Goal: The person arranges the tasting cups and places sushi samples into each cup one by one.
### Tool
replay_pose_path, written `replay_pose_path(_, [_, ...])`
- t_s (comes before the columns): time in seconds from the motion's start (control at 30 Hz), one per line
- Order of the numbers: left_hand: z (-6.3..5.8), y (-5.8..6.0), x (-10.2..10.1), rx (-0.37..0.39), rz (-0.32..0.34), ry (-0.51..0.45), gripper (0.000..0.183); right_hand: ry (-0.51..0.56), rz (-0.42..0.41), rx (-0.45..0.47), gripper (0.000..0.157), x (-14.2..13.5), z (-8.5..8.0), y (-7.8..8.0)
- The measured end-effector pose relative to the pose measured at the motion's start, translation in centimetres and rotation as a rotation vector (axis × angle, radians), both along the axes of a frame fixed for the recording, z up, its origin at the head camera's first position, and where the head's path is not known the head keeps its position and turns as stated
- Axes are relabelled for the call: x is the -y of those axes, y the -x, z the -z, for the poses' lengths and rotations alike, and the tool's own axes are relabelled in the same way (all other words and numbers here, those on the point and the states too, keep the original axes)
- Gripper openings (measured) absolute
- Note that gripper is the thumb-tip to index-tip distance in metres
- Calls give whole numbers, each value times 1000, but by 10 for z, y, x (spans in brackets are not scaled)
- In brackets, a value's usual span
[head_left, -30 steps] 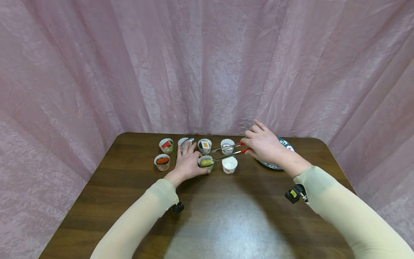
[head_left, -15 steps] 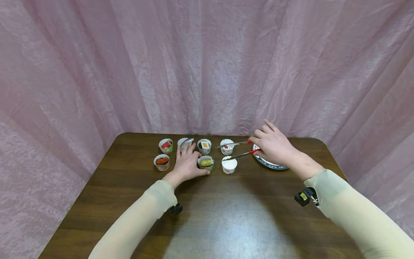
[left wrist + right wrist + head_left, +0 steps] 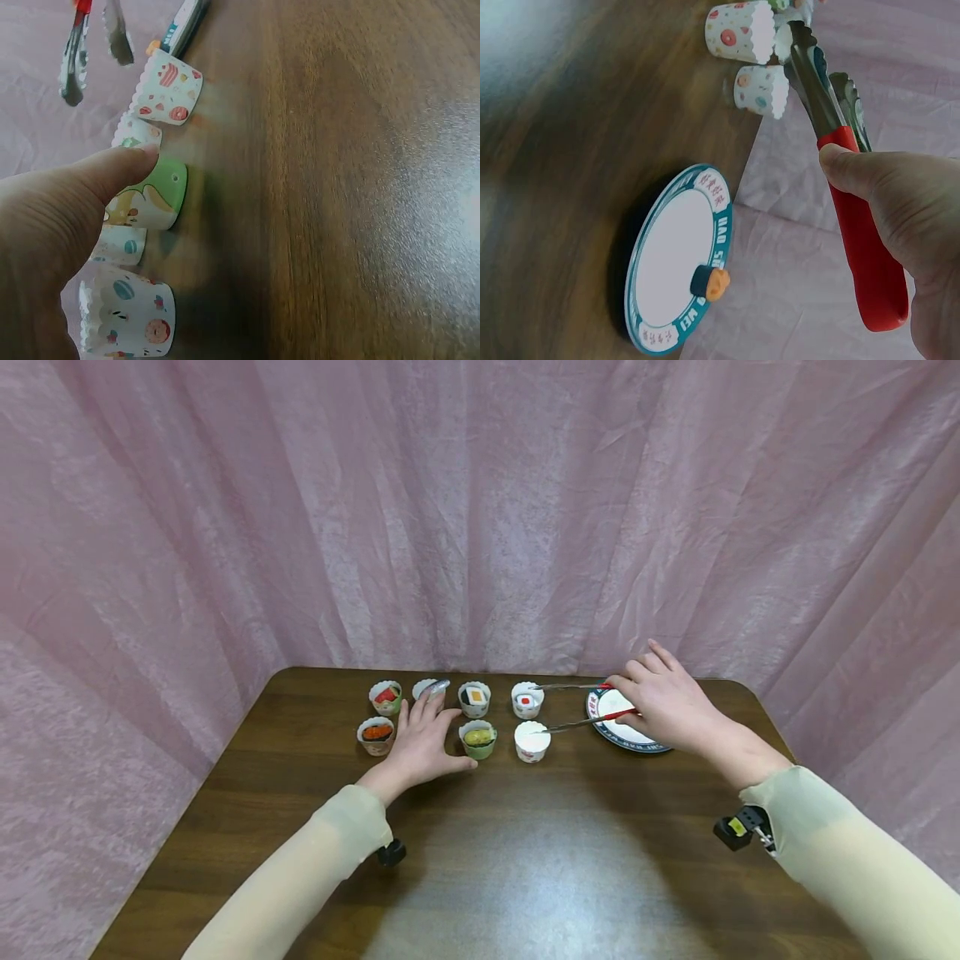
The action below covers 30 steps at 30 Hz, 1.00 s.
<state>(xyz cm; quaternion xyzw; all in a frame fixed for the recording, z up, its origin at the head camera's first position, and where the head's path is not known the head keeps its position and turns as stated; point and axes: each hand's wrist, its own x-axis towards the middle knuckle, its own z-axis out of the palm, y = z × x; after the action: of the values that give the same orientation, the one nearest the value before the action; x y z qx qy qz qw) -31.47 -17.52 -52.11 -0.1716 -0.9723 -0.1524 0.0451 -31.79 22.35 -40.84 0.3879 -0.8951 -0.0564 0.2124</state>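
Observation:
My right hand point(image 3: 667, 702) holds a pair of red-handled tongs point(image 3: 855, 202), arms spread, nothing between their tips. In the head view the tips overlap the two rightmost paper cups. My left hand point(image 3: 420, 743) lies with spread fingers just left of a green paper cup point(image 3: 477, 750) holding a yellow-green sushi piece point(image 3: 477, 737). The rightmost front cup point(image 3: 532, 743) shows only its white inside. Behind it, another cup point(image 3: 527, 710) holds a white piece with a red centre point(image 3: 525, 701). A sushi piece with an orange top point(image 3: 711, 282) sits on the plate point(image 3: 671, 262).
More paper cups stand at left: one with orange topping point(image 3: 377, 734), one with a red piece point(image 3: 387, 696), one with a silvery piece point(image 3: 435, 687) partly behind my left fingers. A cup with a white-and-orange piece point(image 3: 474, 697) stands at the back. Pink curtain point(image 3: 480, 527) hangs behind the table.
My right hand has moved right with the tongs, whose tips left the green cup and spread wider. My left hand has drawn back to the left, off the green cup.

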Motion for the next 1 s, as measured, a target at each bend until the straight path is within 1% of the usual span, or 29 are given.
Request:
replay_pose_path(0.23, [-2,-7,6,13,29,-56,96,24,7,17,53,-16,0,-10])
replay_pose_path(0.4, [-10,-14,6,10,40,-51,95,23,35,25,60,-30,0,-17])
replay_pose_path(0.5, [-14,-17,5,4,46,-48,94,24,49,28,61,-37,0,-21])
replay_pose_path(0.63, [-17,-20,3,-22,61,-38,90,39,59,28,58,-48,0,-24])
replay_pose_path(0.73, [-19,-22,0,-34,74,-38,87,43,71,23,60,-56,0,-25])
replay_pose_path(1.0, [-26,-25,-11,-30,94,-67,81,71,108,27,64,-78,0,-29])
